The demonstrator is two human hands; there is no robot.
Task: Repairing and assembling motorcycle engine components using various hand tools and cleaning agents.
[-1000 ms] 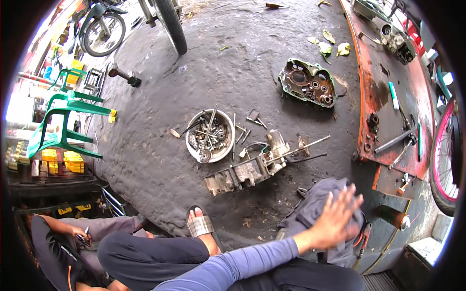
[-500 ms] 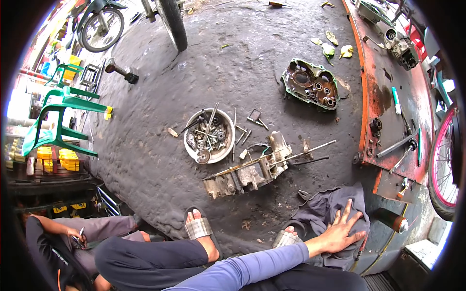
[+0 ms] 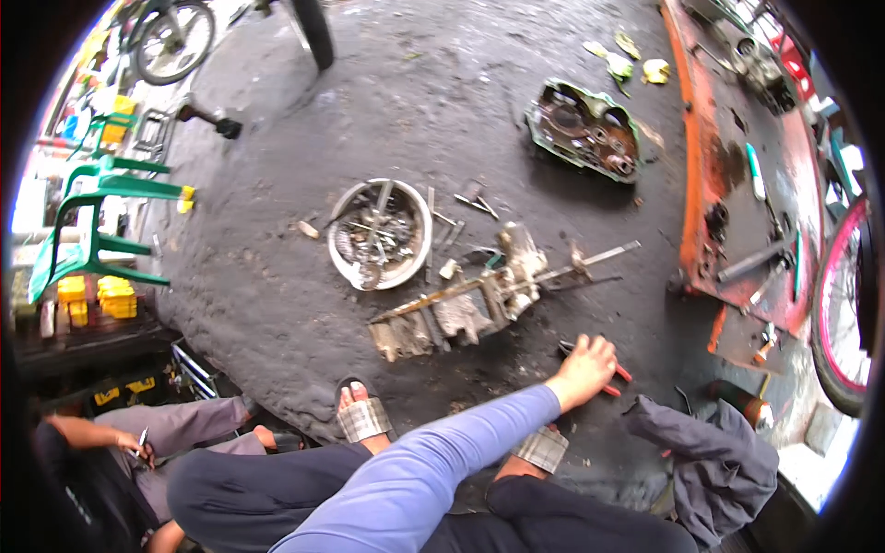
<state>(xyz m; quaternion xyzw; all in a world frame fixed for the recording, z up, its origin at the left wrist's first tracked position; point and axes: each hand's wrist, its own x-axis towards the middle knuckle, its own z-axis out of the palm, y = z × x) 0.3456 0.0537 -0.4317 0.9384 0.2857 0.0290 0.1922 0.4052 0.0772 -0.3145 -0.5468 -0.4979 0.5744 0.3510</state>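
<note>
My left hand [image 3: 584,370] reaches across to the right in a blue sleeve, fingers curled over red-handled pliers [image 3: 623,373] on the floor. The dark jaw end pokes out beyond the hand, and the middle is hidden beneath it. Just ahead lies a dirty metal engine casing [image 3: 461,316] with long rods along its right end. Behind that stands a white bowl [image 3: 426,241] full of small metal parts. A dark grey cloth [image 3: 724,470] is bunched up near my right knee. My right hand does not show.
An open engine case half [image 3: 583,131] lies farther off. Along the right runs an orange-edged metal bench [image 3: 702,184] with tools and parts. A dark can [image 3: 737,402] is beside the cloth. Green chairs [image 3: 101,198] stand left, and another person [image 3: 101,461] sits lower left.
My left hand has left the cloth, moving left and forward, and has closed over the pliers. The cloth has shifted right and towards me, uncovering the floor beside my right foot.
</note>
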